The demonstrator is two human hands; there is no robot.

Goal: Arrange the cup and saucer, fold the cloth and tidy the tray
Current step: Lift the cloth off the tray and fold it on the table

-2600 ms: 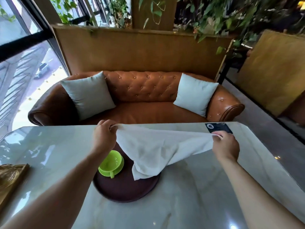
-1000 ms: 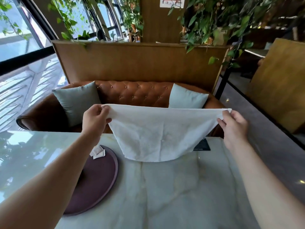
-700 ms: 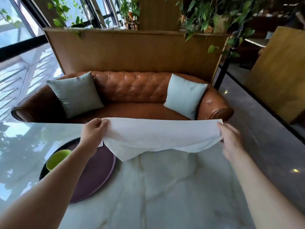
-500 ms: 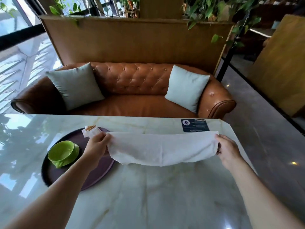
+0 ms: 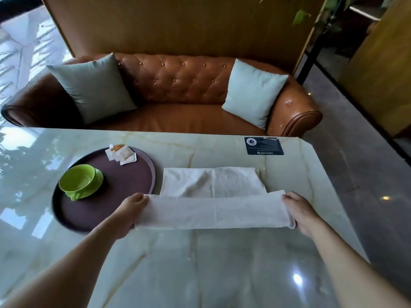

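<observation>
A white cloth (image 5: 213, 196) lies partly on the marble table (image 5: 200, 263), its far half flat and its near edge lifted and stretched between my hands. My left hand (image 5: 129, 214) pinches the cloth's left corner, next to the tray's right rim. My right hand (image 5: 300, 212) pinches the right corner. A round dark purple tray (image 5: 124, 178) sits left of the cloth. On it a green cup (image 5: 76, 180) stands on a green saucer (image 5: 97, 182), and several small white sachets (image 5: 121, 153) lie at the tray's far edge.
A dark card (image 5: 263, 146) lies flat near the table's far right corner. Behind the table stands a brown leather sofa (image 5: 178, 103) with two pale cushions. The table's right edge drops to a grey floor (image 5: 355, 174).
The cloth came down from the air onto the table; its far part now lies flat. Both hands drew nearer to me with the near edge. The view tilted down.
</observation>
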